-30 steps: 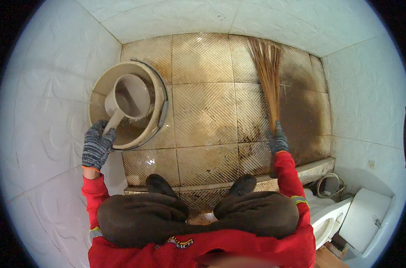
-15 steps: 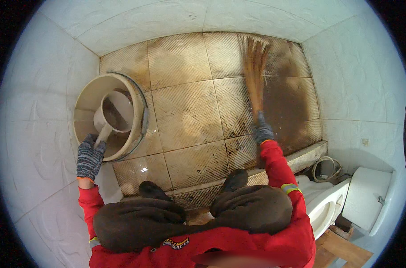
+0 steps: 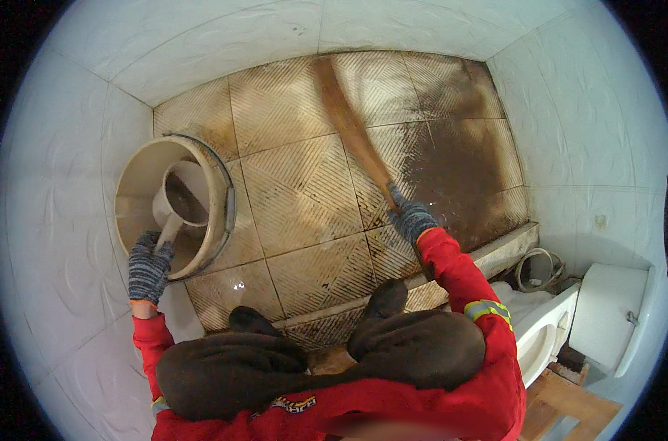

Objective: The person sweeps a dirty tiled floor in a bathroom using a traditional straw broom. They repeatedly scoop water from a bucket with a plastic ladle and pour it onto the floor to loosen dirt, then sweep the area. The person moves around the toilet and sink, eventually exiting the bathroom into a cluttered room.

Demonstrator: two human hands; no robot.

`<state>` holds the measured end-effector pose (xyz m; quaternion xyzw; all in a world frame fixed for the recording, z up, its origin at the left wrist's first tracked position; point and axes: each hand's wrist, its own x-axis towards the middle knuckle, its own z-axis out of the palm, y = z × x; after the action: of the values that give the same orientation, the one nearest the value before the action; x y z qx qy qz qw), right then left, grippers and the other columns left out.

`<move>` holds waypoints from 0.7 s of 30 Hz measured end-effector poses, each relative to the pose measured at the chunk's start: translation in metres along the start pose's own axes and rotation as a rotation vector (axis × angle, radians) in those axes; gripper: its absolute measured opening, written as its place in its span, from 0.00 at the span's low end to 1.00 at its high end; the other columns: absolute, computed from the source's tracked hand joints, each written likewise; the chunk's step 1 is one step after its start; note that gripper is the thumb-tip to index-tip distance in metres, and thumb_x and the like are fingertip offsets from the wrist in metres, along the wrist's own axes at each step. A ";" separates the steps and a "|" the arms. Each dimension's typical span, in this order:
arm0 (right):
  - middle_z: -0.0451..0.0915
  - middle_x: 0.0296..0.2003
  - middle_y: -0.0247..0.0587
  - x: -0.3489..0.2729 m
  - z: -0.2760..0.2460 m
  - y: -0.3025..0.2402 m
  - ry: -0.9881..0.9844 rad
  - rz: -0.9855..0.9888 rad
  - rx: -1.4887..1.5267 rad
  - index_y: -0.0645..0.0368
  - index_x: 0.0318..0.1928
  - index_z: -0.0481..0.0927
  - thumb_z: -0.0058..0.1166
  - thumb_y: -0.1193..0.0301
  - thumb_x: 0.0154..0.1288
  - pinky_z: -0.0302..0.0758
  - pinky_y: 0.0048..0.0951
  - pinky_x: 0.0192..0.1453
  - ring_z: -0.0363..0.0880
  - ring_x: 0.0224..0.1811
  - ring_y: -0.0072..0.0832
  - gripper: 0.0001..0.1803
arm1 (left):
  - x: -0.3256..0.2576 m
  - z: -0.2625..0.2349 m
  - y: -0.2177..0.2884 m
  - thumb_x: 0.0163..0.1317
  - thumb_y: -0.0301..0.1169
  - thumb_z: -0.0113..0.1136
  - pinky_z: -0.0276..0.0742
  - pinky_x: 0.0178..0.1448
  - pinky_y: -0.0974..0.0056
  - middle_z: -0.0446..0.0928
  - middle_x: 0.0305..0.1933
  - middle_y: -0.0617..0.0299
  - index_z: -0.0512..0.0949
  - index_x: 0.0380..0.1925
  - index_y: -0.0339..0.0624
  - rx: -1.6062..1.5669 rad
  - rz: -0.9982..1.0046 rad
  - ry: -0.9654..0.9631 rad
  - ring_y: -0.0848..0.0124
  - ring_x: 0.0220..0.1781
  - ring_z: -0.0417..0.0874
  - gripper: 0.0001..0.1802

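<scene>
The gray-gloved left hand (image 3: 150,269) grips a cream dipper (image 3: 182,200) in a round beige bucket (image 3: 134,180). Right of it, the outstretched right hand (image 3: 412,217) clasps a blurred brown broom (image 3: 353,133).

Light: moderate, diffuse; source out of view.
Walls (image 3: 606,140): fairly even, cool blue-green at right, lilac at lower left.
Floor (image 3: 297,184): hard glare spot by left shoe (image 3: 251,321), wider pale sheen toward far side; right side dark, can't tell shadow from dirt.
Broom (image 3: 352,132): motion blur, bristles smeared into a brown streak.
Left hand (image 3: 150,268): sharp enough, glove knit readable.
Trousers (image 3: 415,345): very dark, little detail.
Cistern (image 3: 606,316): soft shadow on wall above.
Red top (image 3: 201,426): blurred band across it at bottom edge.
Lens: fisheye, tile joints bowed, corners black, bluish rim.
</scene>
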<state>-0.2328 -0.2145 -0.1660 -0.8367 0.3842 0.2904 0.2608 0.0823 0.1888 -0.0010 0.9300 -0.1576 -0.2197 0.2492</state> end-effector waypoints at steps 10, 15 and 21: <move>0.74 0.42 0.57 0.009 -0.058 0.122 0.396 0.402 0.118 0.40 0.63 0.53 0.51 0.66 0.55 0.70 0.40 0.47 0.74 0.44 0.49 0.35 | -0.001 0.002 0.012 0.54 0.32 0.54 0.71 0.35 0.60 0.76 0.30 0.50 0.73 0.37 0.32 0.101 0.128 0.012 0.62 0.28 0.75 0.14; 0.75 0.39 0.58 -0.010 -0.022 0.028 0.217 0.080 0.065 0.37 0.65 0.47 0.47 0.63 0.57 0.71 0.43 0.46 0.75 0.43 0.50 0.36 | 0.011 0.008 -0.023 0.54 0.32 0.54 0.71 0.39 0.58 0.77 0.32 0.48 0.73 0.37 0.31 0.099 0.097 0.016 0.58 0.32 0.77 0.15; 0.76 0.31 0.59 -0.037 0.021 0.029 0.313 -0.141 -0.156 0.38 0.65 0.45 0.44 0.61 0.59 0.69 0.44 0.39 0.75 0.34 0.52 0.35 | 0.016 0.022 0.007 0.54 0.33 0.53 0.70 0.42 0.59 0.76 0.35 0.45 0.73 0.37 0.31 0.000 -0.017 -0.032 0.54 0.36 0.76 0.16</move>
<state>-0.2818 -0.1986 -0.1617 -0.9142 0.3369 0.1664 0.1520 0.0837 0.1678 -0.0200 0.9276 -0.1536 -0.2365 0.2450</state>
